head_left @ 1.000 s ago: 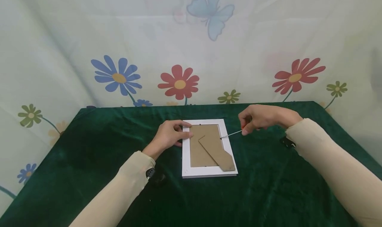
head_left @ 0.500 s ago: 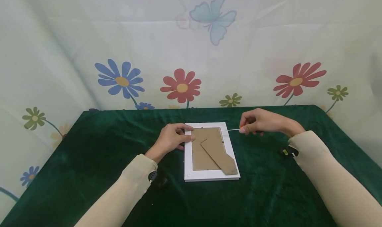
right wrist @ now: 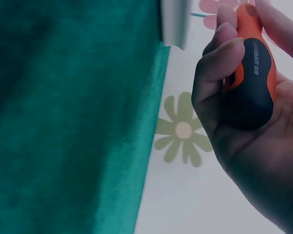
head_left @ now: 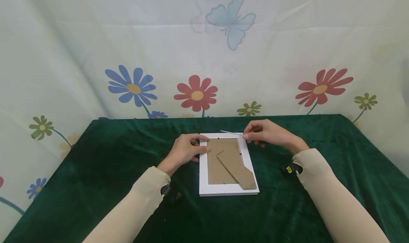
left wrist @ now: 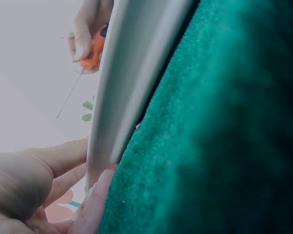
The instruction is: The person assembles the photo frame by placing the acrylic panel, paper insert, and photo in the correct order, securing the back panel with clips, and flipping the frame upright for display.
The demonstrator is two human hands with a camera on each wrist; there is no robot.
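Pinching white photo frame (head_left: 228, 164) near its far-left corner: L hand (head_left: 186, 149). R hand (head_left: 267, 133) grips screwdriver (right wrist: 253, 73). Frame's back-side up on green velvet cloth (head_left: 287, 207); prob. light, stiff, fragile if glazed; best held by rim (head_left: 203, 170).

cloth-covered table (head_left: 127, 154): under it all, stretching left and right of the frame.
picture frame (head_left: 203, 168): lying on the table, face down, around the middle.
backing board (head_left: 218, 172): right there inside the frame's rim.
stand leg (head_left: 238, 173): on the board, slanting from its middle to the near right corner, broad end over the rim.
left hand (head_left: 184, 149): at the frame's left side, towards the far end, thumb across the rim.
right hand (head_left: 266, 132): over by the far right corner.
screwdriver (right wrist: 253, 73): in the right hand, shaft pointing left, above the far edge, apart from it.
backdrop (head_left: 159, 40): behind the table, and along both sides.
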